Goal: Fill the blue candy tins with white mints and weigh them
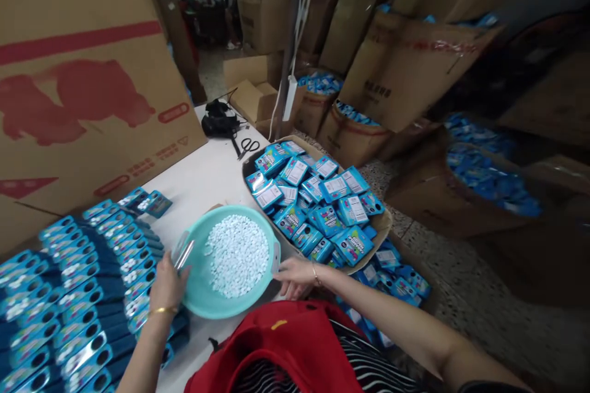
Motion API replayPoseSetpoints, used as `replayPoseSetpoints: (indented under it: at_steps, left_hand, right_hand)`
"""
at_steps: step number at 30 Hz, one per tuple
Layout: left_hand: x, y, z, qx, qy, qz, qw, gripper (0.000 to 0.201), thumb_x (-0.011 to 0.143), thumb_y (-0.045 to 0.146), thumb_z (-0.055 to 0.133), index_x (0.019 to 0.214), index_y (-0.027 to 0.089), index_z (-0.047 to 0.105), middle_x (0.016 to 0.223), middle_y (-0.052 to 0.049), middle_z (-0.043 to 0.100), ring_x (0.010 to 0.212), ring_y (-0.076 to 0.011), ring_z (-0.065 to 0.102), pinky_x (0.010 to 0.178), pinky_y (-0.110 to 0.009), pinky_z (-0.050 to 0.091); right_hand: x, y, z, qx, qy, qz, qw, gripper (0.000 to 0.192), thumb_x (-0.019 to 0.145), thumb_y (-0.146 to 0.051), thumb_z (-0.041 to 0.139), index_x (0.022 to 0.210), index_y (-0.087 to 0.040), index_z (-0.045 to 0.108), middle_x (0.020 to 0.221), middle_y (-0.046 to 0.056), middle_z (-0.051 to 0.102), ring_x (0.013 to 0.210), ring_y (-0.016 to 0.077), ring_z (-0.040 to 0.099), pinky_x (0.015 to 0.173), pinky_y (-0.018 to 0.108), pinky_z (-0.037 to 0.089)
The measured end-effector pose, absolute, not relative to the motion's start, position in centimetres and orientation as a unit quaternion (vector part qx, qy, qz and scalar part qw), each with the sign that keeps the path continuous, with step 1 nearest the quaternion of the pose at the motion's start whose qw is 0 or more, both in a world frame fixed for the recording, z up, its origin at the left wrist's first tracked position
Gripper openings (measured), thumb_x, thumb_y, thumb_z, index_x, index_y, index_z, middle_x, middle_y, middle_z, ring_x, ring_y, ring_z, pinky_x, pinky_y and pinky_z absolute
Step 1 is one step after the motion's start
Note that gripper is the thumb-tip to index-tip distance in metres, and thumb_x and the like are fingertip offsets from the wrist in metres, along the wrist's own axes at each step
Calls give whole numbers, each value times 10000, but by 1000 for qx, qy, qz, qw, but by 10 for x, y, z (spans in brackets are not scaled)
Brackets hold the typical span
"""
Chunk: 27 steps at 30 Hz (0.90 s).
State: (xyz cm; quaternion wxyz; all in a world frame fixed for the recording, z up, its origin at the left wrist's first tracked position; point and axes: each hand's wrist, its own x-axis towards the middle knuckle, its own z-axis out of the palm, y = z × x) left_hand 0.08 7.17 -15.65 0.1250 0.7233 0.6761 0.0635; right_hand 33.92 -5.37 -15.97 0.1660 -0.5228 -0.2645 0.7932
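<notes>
Head view shows your left hand (168, 284) and right hand (295, 275) gripping opposite sides of the turquoise basin (197, 277), seemingly positioning it, which calls for keeping its white pellets (239, 255) level.

Packing workshop, tall cartons (373, 70), rows of blue packs (79, 320)

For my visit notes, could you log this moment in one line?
Bowl: turquoise, white pellets inside | left hand: at left rim | right hand: at right rim | blue packs: heaped in container right of bowl
</notes>
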Motion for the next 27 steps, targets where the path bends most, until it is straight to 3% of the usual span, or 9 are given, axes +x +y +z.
replayPoseSetpoints:
  at_steps: [2, 5, 8, 10, 12, 16, 20, 27]
  left_hand:
    - [7, 62, -159, 752, 646, 66, 113, 494, 842, 416, 378, 1218, 105, 454, 1173, -200, 551, 1095, -306, 571, 919, -406, 473]
    - [24, 42, -161, 786, 592, 6, 176, 361, 865, 318, 353, 1145, 154, 510, 1126, -139, 587, 1071, -244, 594, 937, -329, 463]
    - [48, 23, -156, 775, 585, -111, 210, 347, 895, 246, 330, 1198, 168, 483, 1134, -117, 590, 1001, -215, 630, 890, -323, 469]
    - [61, 14, -148, 750, 602, -188, 198, 367, 923, 222, 276, 1240, 178, 456, 1125, -118, 582, 929, -214, 654, 820, -334, 476]
    - [68, 8, -138, 729, 608, -248, 193, 375, 927, 194, 258, 1243, 175, 458, 1099, -128, 583, 900, -228, 662, 774, -341, 472]
    - [72, -1, -134, 700, 597, -309, 240, 347, 854, 71, 353, 1151, 134, 522, 1066, -149, 615, 970, -239, 642, 816, -334, 449]
    - [81, -5, -154, 690, 607, -291, 265, 282, 855, 91, 409, 1112, 136, 515, 1125, -140, 611, 1032, -216, 614, 863, -301, 430]
    - [115, 6, -197, 702, 630, -177, 281, 240, 918, 191, 338, 1136, 164, 435, 1202, -138, 566, 1058, -203, 588, 895, -317, 433]
  right_hand:
    - [367, -37, -149, -544, -334, 739, 217, 369, 758, -522, 646, 864, -173, 593, 586, 6, 652, 457, 138, 623, 426, 204, 461]
    - [406, 2, -144, -664, -394, 535, 343, 285, 813, -437, 576, 928, -178, 607, 619, -7, 628, 487, 150, 614, 471, 251, 483]
    - [439, 48, -149, -757, -416, 335, 377, 377, 766, -328, 617, 1085, -127, 591, 832, 85, 670, 811, 242, 667, 753, 376, 535]
    - [457, 76, -156, -777, -410, 283, 385, 556, 761, -299, 609, 1258, -82, 486, 1113, 187, 619, 1091, 301, 581, 943, 448, 453]
    - [471, 99, -164, -798, -405, 230, 383, 700, 767, -294, 600, 1370, -38, 352, 1325, 260, 478, 1257, 336, 453, 1029, 474, 371]
    - [486, 129, -182, -825, -371, 238, 355, 920, 731, -365, 676, 1440, -21, 202, 1402, 294, 391, 1297, 373, 408, 1050, 479, 340]
    - [490, 144, -203, -823, -324, 241, 400, 1067, 620, -459, 765, 1429, -35, 213, 1419, 284, 380, 1304, 365, 400, 1071, 458, 326]
    - [487, 137, -219, -745, -304, 253, 538, 805, 626, -402, 745, 1279, -92, 393, 1199, 179, 560, 1075, 262, 568, 952, 420, 444]
